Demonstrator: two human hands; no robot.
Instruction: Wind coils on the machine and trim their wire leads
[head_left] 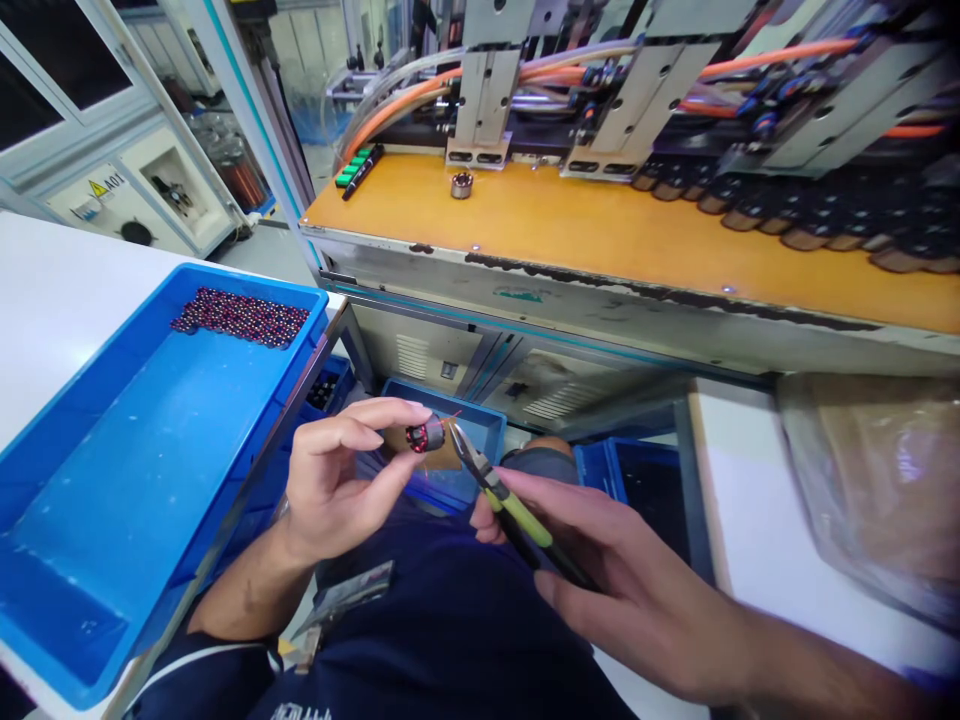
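Between the thumb and fingers of my left hand [337, 480] is a small motor stator [426, 435], dark grey with red-copper windings. Thin orange wire ends [451, 416] stick out from its right side. My right hand [607, 570] is wrapped round the green and black handles of a pair of cutting pliers [491, 485]. Their jaws point up and left, right beside the wire ends; whether they touch the wire I cannot tell.
At left, a blue tray [112, 420] holds many stators [244, 318] in its far corner. Ahead, an orange bench [540, 225] carries one part [461, 185], green-capped markers [360, 172] and rows of dark cylinders [795, 215] under machine fixtures. A plastic-wrapped package [885, 480] lies at right.
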